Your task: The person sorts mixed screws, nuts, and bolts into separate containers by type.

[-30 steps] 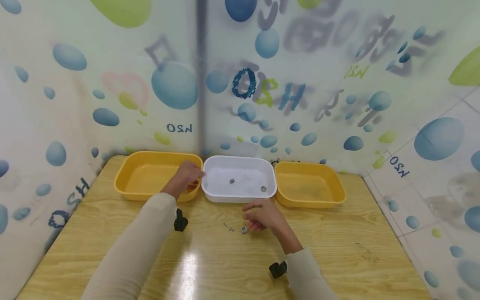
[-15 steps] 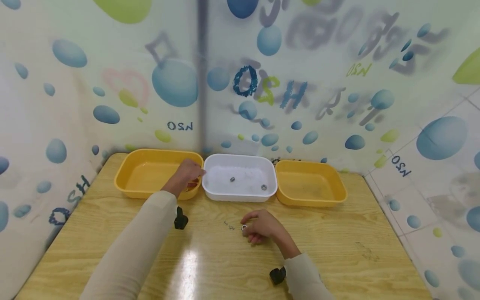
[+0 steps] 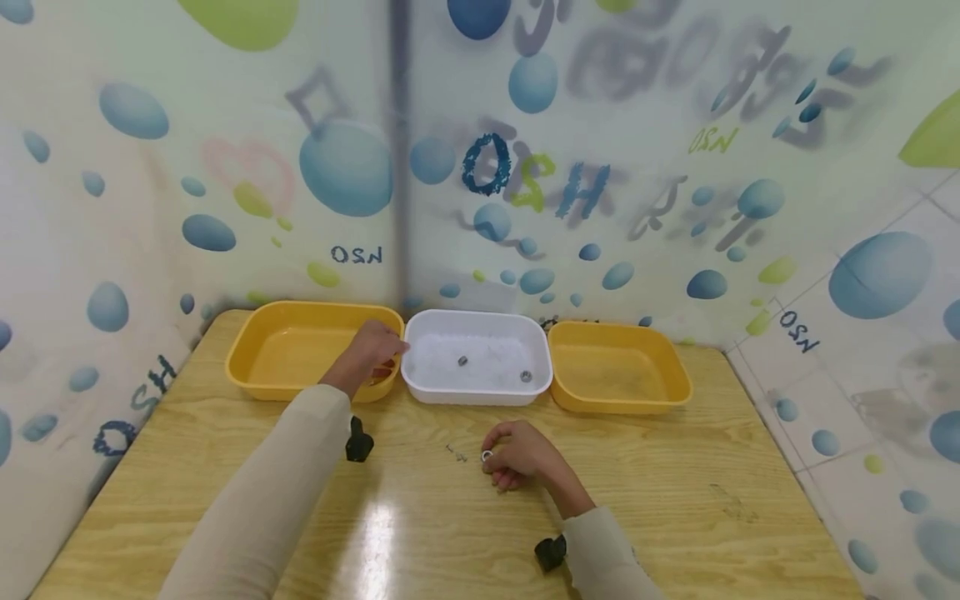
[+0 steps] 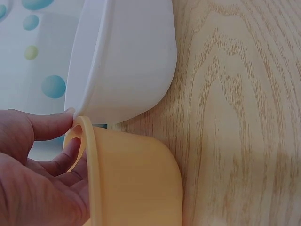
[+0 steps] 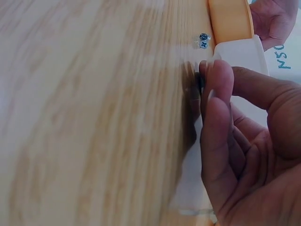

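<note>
My left hand (image 3: 371, 346) holds the right-end rim of the left yellow bin (image 3: 292, 358). In the left wrist view, the thumb touches the top where this rim meets the white bin (image 4: 136, 61), while the fingers curl inside the yellow one. On the table in front of the white bin, my right hand (image 3: 528, 454) pinches a metal nut (image 3: 487, 456) between thumb and index finger. From the right wrist the nut is mostly hidden by the fingers. Several small screws (image 3: 456, 452) lie just left of it.
Inside the white bin are two small metal pieces: a grey one (image 3: 462, 361) and a ring-shaped nut (image 3: 527, 377). A second yellow bin (image 3: 622, 367) stands to its right. Behind the bins rises a patterned wall (image 3: 337, 292). Black camera mounts (image 3: 551, 552) sit at both wrists.
My right hand has come down and slightly toward me onto the nut, which its fingertips now pinch. The left hand stays at the yellow bin's rim.
</note>
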The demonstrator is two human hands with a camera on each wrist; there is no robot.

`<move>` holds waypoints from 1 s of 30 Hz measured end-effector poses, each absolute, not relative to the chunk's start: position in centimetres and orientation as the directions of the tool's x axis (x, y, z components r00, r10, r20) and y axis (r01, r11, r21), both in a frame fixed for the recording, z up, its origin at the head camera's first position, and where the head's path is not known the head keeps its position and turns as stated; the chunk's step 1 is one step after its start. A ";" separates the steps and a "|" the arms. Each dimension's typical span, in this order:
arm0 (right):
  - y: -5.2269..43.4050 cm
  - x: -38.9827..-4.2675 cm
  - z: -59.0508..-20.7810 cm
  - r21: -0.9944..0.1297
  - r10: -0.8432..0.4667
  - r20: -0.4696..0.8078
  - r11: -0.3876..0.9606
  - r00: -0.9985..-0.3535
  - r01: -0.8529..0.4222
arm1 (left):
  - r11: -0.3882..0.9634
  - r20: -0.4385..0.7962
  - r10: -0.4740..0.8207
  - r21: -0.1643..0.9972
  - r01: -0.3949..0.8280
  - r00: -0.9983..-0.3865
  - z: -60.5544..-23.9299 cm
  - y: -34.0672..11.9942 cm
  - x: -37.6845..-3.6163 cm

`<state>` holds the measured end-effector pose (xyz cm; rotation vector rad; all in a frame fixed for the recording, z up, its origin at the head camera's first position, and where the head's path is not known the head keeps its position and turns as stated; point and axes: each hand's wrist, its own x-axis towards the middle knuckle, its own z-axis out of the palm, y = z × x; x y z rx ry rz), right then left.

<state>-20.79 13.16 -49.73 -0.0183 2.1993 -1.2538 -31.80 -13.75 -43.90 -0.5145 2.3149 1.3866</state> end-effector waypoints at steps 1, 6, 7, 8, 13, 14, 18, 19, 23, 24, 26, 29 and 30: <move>13.1 -20.8 -49.7 -0.787 -0.296 -0.491 0.554 -0.820 0.271 | 0.441 -0.506 -0.109 0.747 -0.498 -0.856 -43.9 -13.8 -31.8; 13.0 -20.7 -49.3 -0.800 -0.317 -0.480 0.540 -0.818 0.261 | 0.437 -0.506 -0.108 0.749 -0.498 -0.856 -43.9 -13.8 -31.7; 13.0 -20.7 -49.2 -0.805 -0.323 -0.475 0.536 -0.819 0.256 | 0.438 -0.506 -0.109 0.748 -0.499 -0.855 -43.9 -13.8 -31.6; 13.0 -20.7 -49.0 -0.808 -0.327 -0.471 0.533 -0.819 0.251 | 0.436 -0.507 -0.110 0.748 -0.500 -0.855 -43.9 -13.8 -31.6; 12.8 -21.0 -48.0 -0.819 -0.334 -0.452 0.522 -0.827 0.237 | 0.435 -0.505 -0.112 0.750 -0.499 -0.856 -43.8 -13.8 -31.6; 12.8 -21.1 -47.7 -0.821 -0.336 -0.449 0.521 -0.828 0.235 | 0.434 -0.504 -0.112 0.751 -0.499 -0.856 -43.9 -13.8 -31.6; 12.7 -21.7 -46.8 -0.844 -0.362 -0.417 0.494 -0.834 0.209 | 0.436 -0.504 -0.113 0.749 -0.499 -0.856 -44.0 -13.9 -31.8; 12.7 -21.8 -46.6 -0.852 -0.366 -0.406 0.483 -0.837 0.202 | 0.438 -0.506 -0.117 0.746 -0.502 -0.855 -44.1 -13.8 -31.8; 12.6 -22.7 -45.6 -0.873 -0.337 -0.367 0.446 -0.867 0.196 | 0.440 -0.507 -0.122 0.743 -0.504 -0.853 -44.0 -13.8 -31.8; 12.6 -23.0 -45.2 -0.874 -0.317 -0.360 0.444 -0.877 0.199 | 0.441 -0.509 -0.122 0.741 -0.506 -0.852 -43.9 -13.8 -31.8; 12.5 -23.7 -44.6 -0.872 -0.272 -0.351 0.444 -0.896 0.206 | 0.443 -0.512 -0.121 0.739 -0.508 -0.850 -43.8 -13.7 -31.7; 12.5 -24.7 -43.8 -0.868 -0.205 -0.335 0.448 -0.920 0.216 | 0.448 -0.520 -0.124 0.731 -0.515 -0.845 -43.7 -13.7 -31.7; 12.5 -25.1 -43.5 -0.866 -0.186 -0.333 0.447 -0.925 0.222 | 0.447 -0.523 -0.125 0.729 -0.518 -0.843 -43.7 -13.6 -31.8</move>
